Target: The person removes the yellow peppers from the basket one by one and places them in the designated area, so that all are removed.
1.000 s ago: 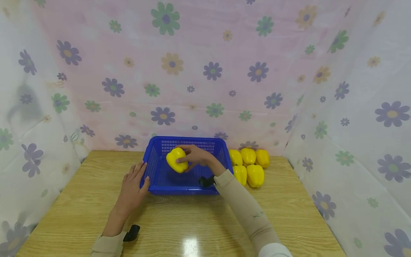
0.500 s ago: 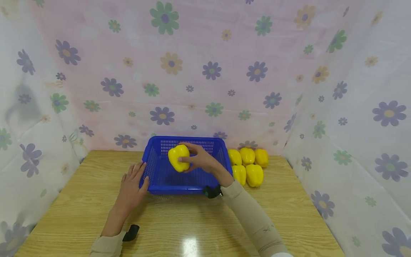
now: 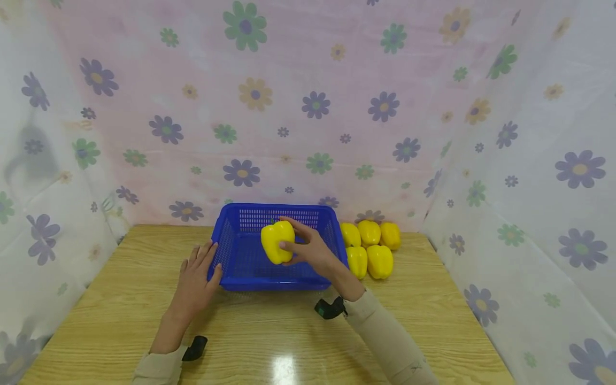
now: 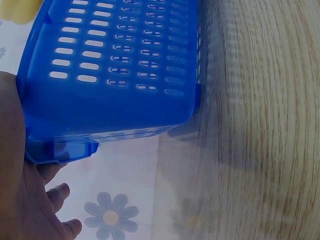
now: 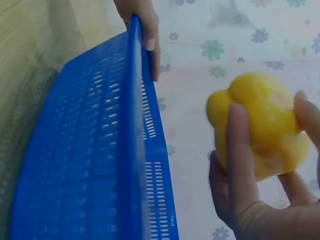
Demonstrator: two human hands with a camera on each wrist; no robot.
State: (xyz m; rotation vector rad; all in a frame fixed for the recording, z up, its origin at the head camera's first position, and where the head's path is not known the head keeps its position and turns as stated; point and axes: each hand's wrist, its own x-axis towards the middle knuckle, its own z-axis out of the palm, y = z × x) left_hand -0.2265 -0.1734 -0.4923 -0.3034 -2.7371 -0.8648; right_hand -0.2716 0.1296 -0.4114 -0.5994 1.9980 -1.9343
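A yellow bell pepper point(image 3: 277, 241) with a green stem is held between the thumb and fingers of my right hand point(image 3: 310, 248), over the blue plastic basket point(image 3: 276, 284). The right wrist view shows that pepper point(image 5: 260, 120) above the level of the basket's rim, gripped from both sides. My left hand point(image 3: 194, 278) rests against the basket's left rim, its fingers fairly straight and spread. In the left wrist view the left hand point(image 4: 15, 165) lies along the rim, with several fingertips beyond the basket's corner.
Several yellow bell peppers point(image 3: 379, 262) stand in two rows on the wooden table point(image 3: 250, 337), right beside the basket's right wall. A flower-patterned cloth point(image 3: 289, 80) rises behind the table and along both sides. Black wrist mounts point(image 3: 329, 308) stick out near the cuffs.
My right hand has moved slightly right and toward the body with the pepper, which has turned so its stem shows. The left hand has stayed at the basket's rim.
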